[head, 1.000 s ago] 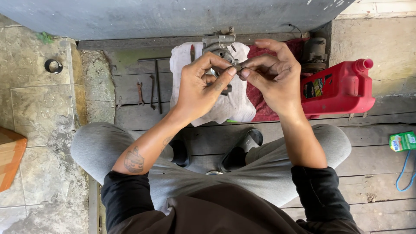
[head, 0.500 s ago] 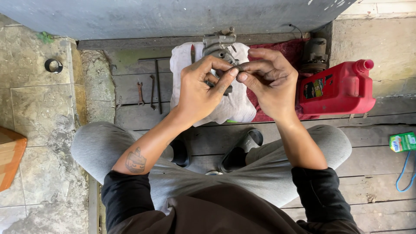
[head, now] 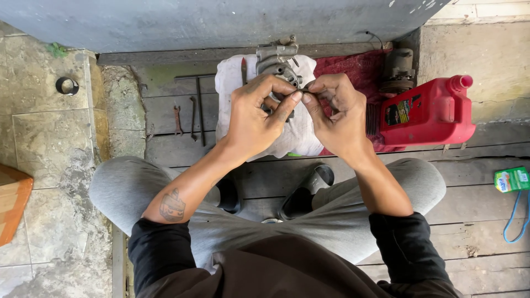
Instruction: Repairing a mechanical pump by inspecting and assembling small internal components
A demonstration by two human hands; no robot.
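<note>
The left hand (head: 258,118) and the right hand (head: 338,118) were held close together above a white cloth (head: 298,138). Their fingertips met and pinched a small dark part (head: 298,90) between them. The part was too tiny and too hidden to tell its shape, but it seemed to lie sideways, running from one hand to the other. Just behind the fingers sat a grey metal engine piece (head: 276,59) on the cloth, with its long side going away from the person.

A red jug (head: 433,113) lay on its side to the right, with its cap pointing up and to the right. It had a dark square label with bright colours. A small green packet (head: 512,180) lay far right, next to a blue cord (head: 521,218).
</note>
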